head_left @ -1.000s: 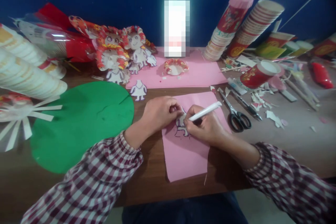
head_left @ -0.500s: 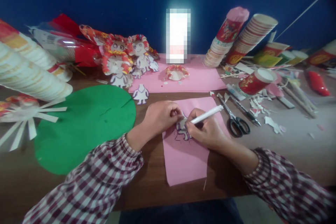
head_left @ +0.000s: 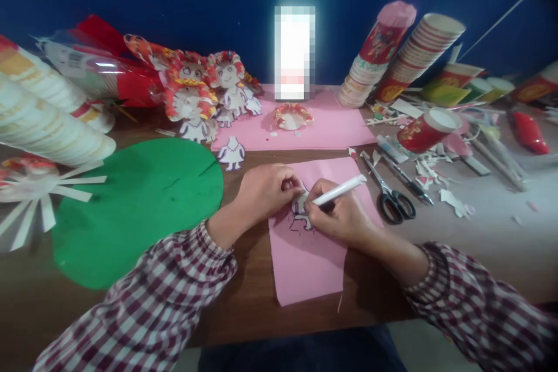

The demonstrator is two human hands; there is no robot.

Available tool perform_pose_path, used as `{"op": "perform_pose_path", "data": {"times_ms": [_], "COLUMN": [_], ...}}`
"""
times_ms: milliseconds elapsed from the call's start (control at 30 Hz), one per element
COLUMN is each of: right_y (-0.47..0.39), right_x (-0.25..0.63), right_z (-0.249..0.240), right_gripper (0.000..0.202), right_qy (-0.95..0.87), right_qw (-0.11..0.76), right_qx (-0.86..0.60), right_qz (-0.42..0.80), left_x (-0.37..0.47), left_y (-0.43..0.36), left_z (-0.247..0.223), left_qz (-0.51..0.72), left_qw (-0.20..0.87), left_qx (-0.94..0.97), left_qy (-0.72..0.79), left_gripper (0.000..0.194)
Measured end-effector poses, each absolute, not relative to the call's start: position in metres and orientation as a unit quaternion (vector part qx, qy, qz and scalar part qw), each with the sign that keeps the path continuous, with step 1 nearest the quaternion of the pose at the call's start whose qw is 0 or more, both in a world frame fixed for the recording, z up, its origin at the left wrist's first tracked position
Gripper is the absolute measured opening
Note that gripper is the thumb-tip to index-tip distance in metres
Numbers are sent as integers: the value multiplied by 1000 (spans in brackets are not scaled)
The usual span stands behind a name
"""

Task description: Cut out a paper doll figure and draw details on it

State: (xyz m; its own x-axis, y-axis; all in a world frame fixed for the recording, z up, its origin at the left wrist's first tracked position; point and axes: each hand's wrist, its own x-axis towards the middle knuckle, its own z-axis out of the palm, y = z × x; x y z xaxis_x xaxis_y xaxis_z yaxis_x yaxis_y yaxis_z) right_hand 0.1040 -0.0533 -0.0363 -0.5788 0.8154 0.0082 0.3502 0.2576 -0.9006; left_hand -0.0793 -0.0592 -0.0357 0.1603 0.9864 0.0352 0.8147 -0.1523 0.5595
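My right hand (head_left: 342,218) is closed around a white marker pen (head_left: 342,189), whose tip is hidden behind my fingers. A small white paper doll-body cutout (head_left: 300,206) with dark outlines lies on a pink paper sheet (head_left: 308,273). My left hand (head_left: 268,189) has its fingers pinched at the cutout's upper edge, close to the right hand. Dark lines run on the pink paper around the lower part of the cutout. A similar cutout (head_left: 232,154) rests on the table beyond my left hand.
Black-handled scissors (head_left: 394,203) and a pen (head_left: 412,183) lie to the right among paper scraps (head_left: 453,203). A green paper circle (head_left: 139,215) is on the left. Paper cup stacks (head_left: 421,58) stand behind, near several paper dolls (head_left: 229,78) and a lit screen (head_left: 294,52).
The view has shifted slightly. Both hands stay over the cutout with nearly the same grip, and the marker pen is still in my right hand.
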Motion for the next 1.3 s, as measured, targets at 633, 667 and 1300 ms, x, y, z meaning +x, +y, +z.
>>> {"op": "perform_pose_path", "data": {"times_ms": [633,667,1300], "right_y": [-53,-53,-52], "right_x": [106,106,104], "right_z": [-37,-37,-33], "right_gripper": [4,4,9], "right_qy": [-783,-784,-716], "right_qw": [224,224,278], "right_qx": [-373,-374,-403], "right_qz": [444,442,498], "left_x": [-79,-79,-80], "left_y": [-59,-59,-59], "left_z": [-37,-37,-39], "left_qz": [213,214,207], "left_qw": [216,215,208], "left_qx": [729,730,733], "left_qy": [614,613,614], "left_gripper": [12,12,14]}}
